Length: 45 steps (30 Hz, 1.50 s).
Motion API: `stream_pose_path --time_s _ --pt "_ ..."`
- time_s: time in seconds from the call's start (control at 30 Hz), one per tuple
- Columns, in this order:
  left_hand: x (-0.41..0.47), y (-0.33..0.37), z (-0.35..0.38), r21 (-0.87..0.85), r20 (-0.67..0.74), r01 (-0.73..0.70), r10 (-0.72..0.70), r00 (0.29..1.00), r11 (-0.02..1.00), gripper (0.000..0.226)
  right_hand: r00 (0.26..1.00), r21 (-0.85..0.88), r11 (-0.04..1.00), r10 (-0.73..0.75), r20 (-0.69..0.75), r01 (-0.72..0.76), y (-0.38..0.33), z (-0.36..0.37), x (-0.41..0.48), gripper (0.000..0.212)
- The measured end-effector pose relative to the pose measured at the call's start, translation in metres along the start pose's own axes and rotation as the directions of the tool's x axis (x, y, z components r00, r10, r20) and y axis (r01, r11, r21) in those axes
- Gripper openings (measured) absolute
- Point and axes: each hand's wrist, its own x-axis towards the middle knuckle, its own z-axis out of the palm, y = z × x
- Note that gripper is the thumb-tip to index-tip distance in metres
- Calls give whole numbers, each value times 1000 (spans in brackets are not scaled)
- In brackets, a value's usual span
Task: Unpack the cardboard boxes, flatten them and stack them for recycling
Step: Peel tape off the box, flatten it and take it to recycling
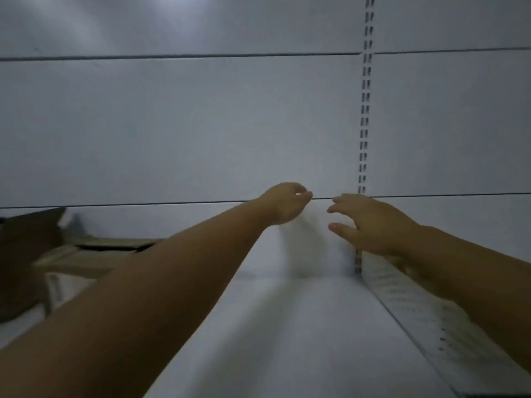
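A person's bare left forearm (143, 297) fills the near left foreground, stretching away over a white shelf (287, 326) to the left hand (286, 203), whose fingers are curled in against the thumb with nothing visible inside them. Just to its right, and apart from it, the right hand (370, 222) reaches forward with fingers spread and loosely bent, thumb lowest, gripping nothing. Both hands hang above the far end of the shelf, close to the white back panel (201, 124), at the level of a thin dark seam that runs across the panel; whether either fingertip touches the panel cannot be told through the blur. A slotted upright (365, 110) rises up the panel directly behind the right hand. A pale perforated strip (408, 305) runs from the foot of that upright toward the camera along the shelf's right side, under the right forearm. The cardboard lies well to the left of both hands, at the far left of the shelf: a dark brown cardboard box (26, 239) with a flap raised at the frame's edge, and beside it, toward the middle, paler flattened cardboard (94, 251) lying low, partly hidden behind the left forearm. The light is dim and the edges of the scene are soft.
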Motion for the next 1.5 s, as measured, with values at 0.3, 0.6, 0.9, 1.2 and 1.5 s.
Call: stream_pose_path --time_s 0.3,0.6,0.9,1.2,1.5 --pt "-123 -158 -117 164 -212 278 -242 947 946 25 962 343 927 -220 161 154 -177 63 90 48" --pt "-207 -219 -122 80 -155 170 -156 976 982 23 954 674 737 -165 249 -48 -259 112 126 31" --pt "-222 -217 -124 -5 -83 16 -16 996 1000 29 996 696 713 64 55 -84 -285 93 132 32" --pt "-257 -202 -52 62 -407 -265 267 873 962 18 933 511 853 90 -349 109 -252 37 72 37" --pt "-252 -190 -29 -473 -240 95 -232 943 876 42 969 689 725 164 -187 11 -237 65 40 23"
